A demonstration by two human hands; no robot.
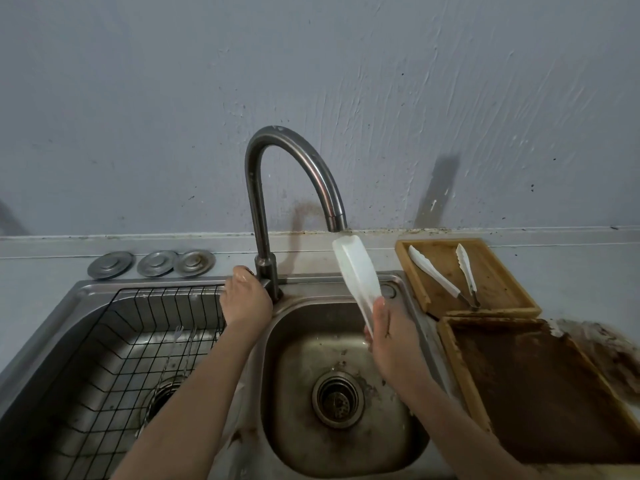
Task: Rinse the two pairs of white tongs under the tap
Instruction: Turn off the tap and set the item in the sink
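Note:
My right hand (384,337) grips the lower end of a pair of white tongs (356,271) and holds it upright over the right sink basin (301,438). Its tip sits right under the spout of the curved metal tap (294,161). My left hand (246,299) is closed on the tap handle at the tap's base. I cannot tell whether water is running. A second pair of white tongs (446,271) with metal ends lies spread open in a wooden tray (512,258) to the right of the sink.
The left basin holds a black wire rack (114,348) with forks in it. Three metal drain lids (152,263) lie behind it on the counter. A larger, stained wooden tray (533,386) sits at the front right. The grey wall stands close behind.

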